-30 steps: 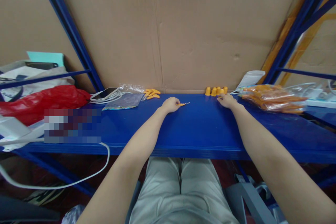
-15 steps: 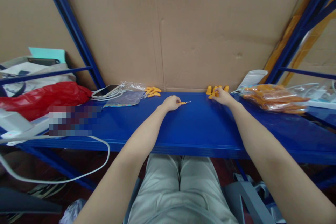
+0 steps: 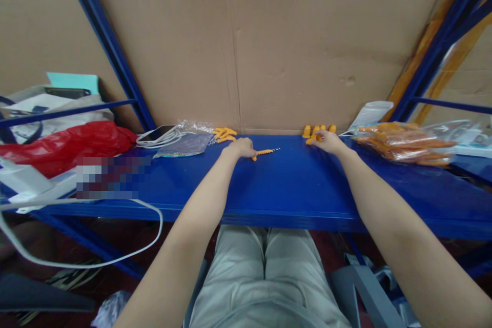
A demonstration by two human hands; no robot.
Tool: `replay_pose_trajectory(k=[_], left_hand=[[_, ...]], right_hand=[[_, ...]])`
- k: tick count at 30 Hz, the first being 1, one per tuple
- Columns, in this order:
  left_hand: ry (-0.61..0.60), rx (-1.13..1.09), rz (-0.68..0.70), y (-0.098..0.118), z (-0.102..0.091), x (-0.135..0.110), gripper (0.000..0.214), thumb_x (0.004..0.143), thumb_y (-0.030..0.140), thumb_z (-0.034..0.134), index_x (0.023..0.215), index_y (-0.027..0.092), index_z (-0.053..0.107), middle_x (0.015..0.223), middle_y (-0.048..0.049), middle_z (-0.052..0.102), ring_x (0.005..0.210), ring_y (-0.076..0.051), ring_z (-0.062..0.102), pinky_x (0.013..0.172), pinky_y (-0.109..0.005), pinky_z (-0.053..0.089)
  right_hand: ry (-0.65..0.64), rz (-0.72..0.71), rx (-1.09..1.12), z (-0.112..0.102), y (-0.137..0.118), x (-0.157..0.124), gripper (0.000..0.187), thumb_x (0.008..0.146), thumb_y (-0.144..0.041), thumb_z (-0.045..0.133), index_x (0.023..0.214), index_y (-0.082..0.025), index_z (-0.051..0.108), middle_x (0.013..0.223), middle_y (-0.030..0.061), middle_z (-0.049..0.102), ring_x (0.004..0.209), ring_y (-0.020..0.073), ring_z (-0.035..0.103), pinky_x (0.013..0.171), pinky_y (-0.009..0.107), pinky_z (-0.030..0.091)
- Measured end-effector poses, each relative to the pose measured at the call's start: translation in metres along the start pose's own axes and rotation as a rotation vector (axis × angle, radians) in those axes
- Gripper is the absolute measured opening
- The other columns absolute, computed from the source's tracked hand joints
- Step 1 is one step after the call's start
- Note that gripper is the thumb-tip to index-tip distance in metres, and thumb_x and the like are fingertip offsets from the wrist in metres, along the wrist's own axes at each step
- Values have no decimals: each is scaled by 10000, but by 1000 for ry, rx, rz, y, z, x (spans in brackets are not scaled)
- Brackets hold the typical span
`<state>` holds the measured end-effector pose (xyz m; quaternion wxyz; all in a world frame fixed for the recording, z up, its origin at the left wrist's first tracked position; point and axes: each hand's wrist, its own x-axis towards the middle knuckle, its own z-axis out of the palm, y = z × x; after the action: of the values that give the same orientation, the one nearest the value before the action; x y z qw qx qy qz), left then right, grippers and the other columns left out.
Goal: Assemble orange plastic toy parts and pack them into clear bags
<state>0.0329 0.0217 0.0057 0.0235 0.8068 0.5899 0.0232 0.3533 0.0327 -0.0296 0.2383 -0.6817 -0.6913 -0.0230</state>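
A slim orange spiral-shaped piece [image 3: 264,152] with a short metal chain at its right end lies on the blue shelf top [image 3: 284,184]. Just left of it is my left hand [image 3: 241,148], fingers at its left end and loosened from it. My right hand [image 3: 329,142] is further right, its fingertips closed around a small orange piece [image 3: 314,140] at the shelf's back. Behind those fingers several orange cap-like pieces [image 3: 307,130] stand in a row. Several more orange spiral pieces with chains [image 3: 224,135] lie in a pile behind my left hand.
A clear plastic bag [image 3: 182,143], a phone and a white cable [image 3: 163,138] lie left. To the right are clear bags of orange parts [image 3: 403,146]. A cardboard sheet [image 3: 277,51] stands behind, between blue posts [image 3: 111,46]. A red bag [image 3: 69,146] sits far left.
My left hand has slid left off the orange spiral piece, uncovering more of it. My right hand stays at the orange pieces, almost unmoved.
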Motion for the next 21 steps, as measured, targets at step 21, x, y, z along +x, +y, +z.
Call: replay_pose_trajectory(k=[21], left_hand=[[273, -136, 67, -2, 32, 19, 399, 840, 289, 670, 1219, 222, 563, 1037, -84, 722, 991, -240, 672, 832, -294, 483]], right_hand=[[-86, -38, 228, 7, -1, 10, 316, 807, -280, 680, 1098, -158, 662, 1113, 159, 703, 1051, 333, 656, 963, 547, 478]])
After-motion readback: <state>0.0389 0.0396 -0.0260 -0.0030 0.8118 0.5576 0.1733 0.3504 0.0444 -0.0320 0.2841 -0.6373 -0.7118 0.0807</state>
